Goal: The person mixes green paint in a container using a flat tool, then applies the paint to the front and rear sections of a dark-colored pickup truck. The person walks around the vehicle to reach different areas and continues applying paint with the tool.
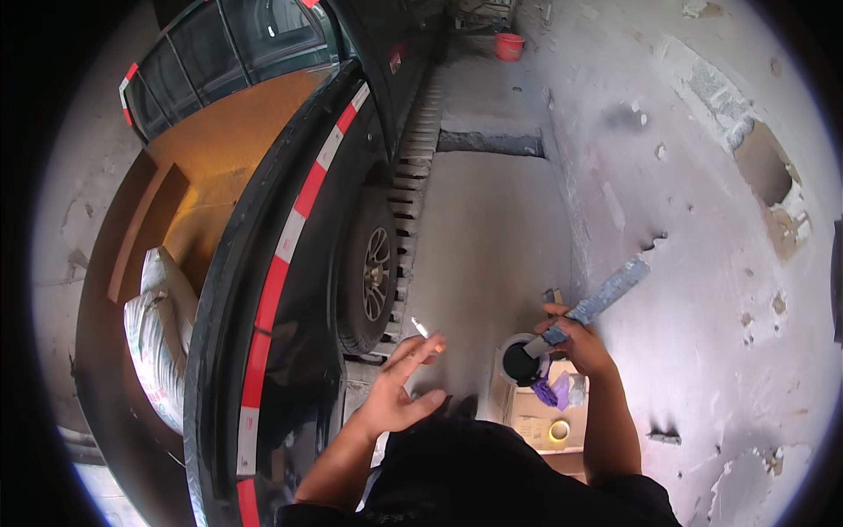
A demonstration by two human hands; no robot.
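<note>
My left hand (399, 391) is raised beside the truck, a white cigarette (421, 328) pinched between its fingers and the thumb held apart. In my right hand (580, 345) is a flat, paint-stained stick (615, 290), slanting up to the right. The stick's lower end reaches the mouth of a round tub (504, 358) with black contents. Whether the tip dips into them I cannot tell. Just below the tub, a purple cloth or glove (549, 393) and a roll of yellow tape (558, 430) lie in an open cardboard box (533, 424).
On the left stands a dark pickup truck (303, 351) with red-and-white reflective strips and a rear wheel (373, 272). White sacks (158, 342) lie in its bed. A slatted floor grate (413, 189) runs alongside. The right wall (685, 351) is chipped; a red bucket (508, 46) stands far ahead.
</note>
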